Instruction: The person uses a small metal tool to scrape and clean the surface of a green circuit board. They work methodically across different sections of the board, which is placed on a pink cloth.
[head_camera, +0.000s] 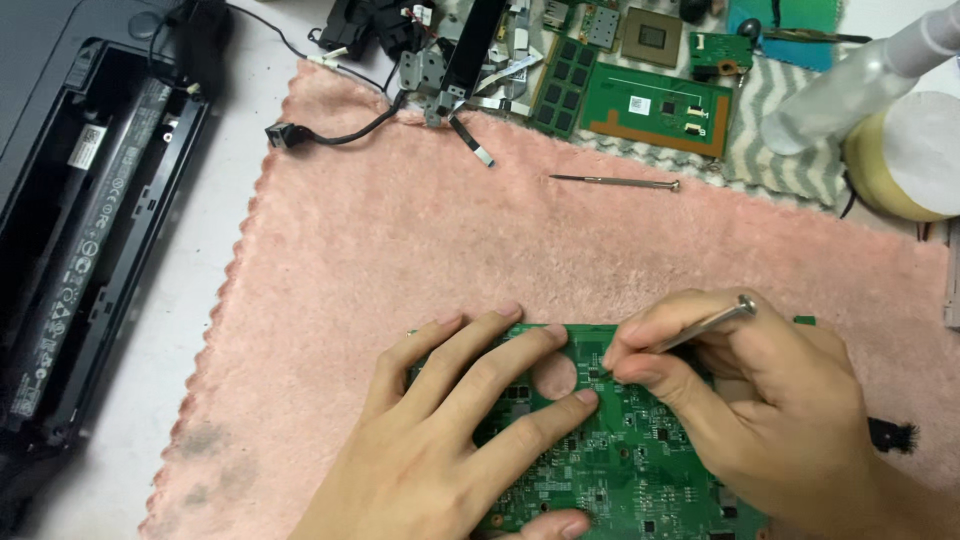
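1. The person's left hand (455, 430) lies flat on a green circuit board (610, 460), fingers spread and extended around a round hole in the board; it grips nothing but presses down, apparently to keep the board from sliding on the soft cloth.
2. The right hand (745, 400) is closed in a pinch around a slim metal screwdriver (700, 328), held like a pen, its tip hidden behind the fingers near the board's upper edge just right of the hole. The low, slanted grip looks suited to fine work on a small fastener or part.
3. The circuit board sits at the near edge of a pink fluffy towel (420, 240), mostly under both hands and partly cut off by the bottom of the view. The towel likely cushions the board and stops small parts rolling.
4. A second thin screwdriver (615, 182) lies loose on the towel, well apart from the hands.
5. Beyond the towel's far edge lie removed parts: a memory module (562, 85), a larger green board (655, 108), metal hinges with ribbon cables (435, 80) and a black cable with a plug (330, 133).
6. At left, on the white table (215, 210), rests an opened black laptop shell (90, 220).
7. At far right stand a clear plastic bottle (850, 85) and a yellowish roll (905, 155). No more of the room shows.
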